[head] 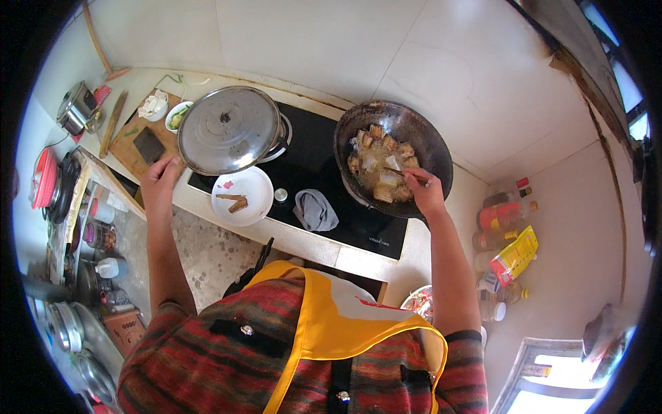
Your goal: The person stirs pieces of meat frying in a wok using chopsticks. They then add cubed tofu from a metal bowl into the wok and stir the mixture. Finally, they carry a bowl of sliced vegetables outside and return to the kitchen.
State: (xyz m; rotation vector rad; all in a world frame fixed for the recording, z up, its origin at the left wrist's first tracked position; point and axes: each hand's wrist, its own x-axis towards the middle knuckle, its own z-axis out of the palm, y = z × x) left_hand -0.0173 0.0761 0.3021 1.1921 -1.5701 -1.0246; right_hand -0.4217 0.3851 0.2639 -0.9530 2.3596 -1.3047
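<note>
My right hand [425, 190] holds chopsticks [395, 170] over a dark wok [437, 150] on the right of the black cooktop [310, 137]. Browned and pale pieces of food [382, 160] lie in bubbling liquid in the wok, and the chopstick tips are among them. My left hand [161, 178] is at the near edge of a wooden cutting board [124, 145], close to a cleaver's dark blade [149, 145]; the fingers look pinched, and whether they hold its handle is unclear. A lidded pot [227, 129] stands on the cooktop's left side.
A white plate [253, 207] with brown pieces sits before the pot. Nearby are a folded grey cloth [315, 209] and a control knob [280, 194]. Two bowls, one with white pieces [153, 106], stand at the board's back. Bottles [499, 215] and a yellow pouch [517, 253] are at right.
</note>
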